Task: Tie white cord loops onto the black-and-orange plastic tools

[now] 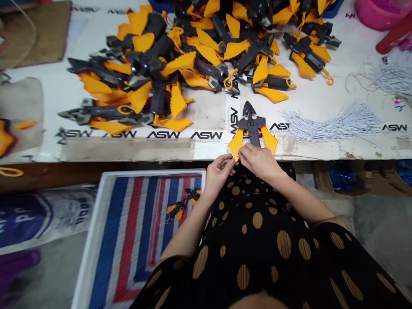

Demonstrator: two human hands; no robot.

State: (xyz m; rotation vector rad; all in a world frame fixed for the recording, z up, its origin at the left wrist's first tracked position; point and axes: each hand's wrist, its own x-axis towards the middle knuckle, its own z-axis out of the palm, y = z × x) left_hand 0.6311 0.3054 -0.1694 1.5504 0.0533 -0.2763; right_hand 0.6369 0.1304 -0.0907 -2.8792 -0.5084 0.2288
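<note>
A black-and-orange winged plastic toy (253,127) lies at the table's front edge, its dark pointed tip facing away from me. My right hand (260,163) rests over its near end with fingers closed on it. My left hand (219,172) is pinched at a small orange part of the toy, beside the left wing. A thin white bit shows between the fingertips; I cannot make out whether it is a wire. Right of the toy lies a bundle of thin white wires (331,122).
A large heap of similar toys (154,64) covers the table's back and left. Below, left of my lap, a white-rimmed bin (106,174) with a striped lining holds a few toys (180,208). A pink basin (383,13) and more wires (389,75) are at right.
</note>
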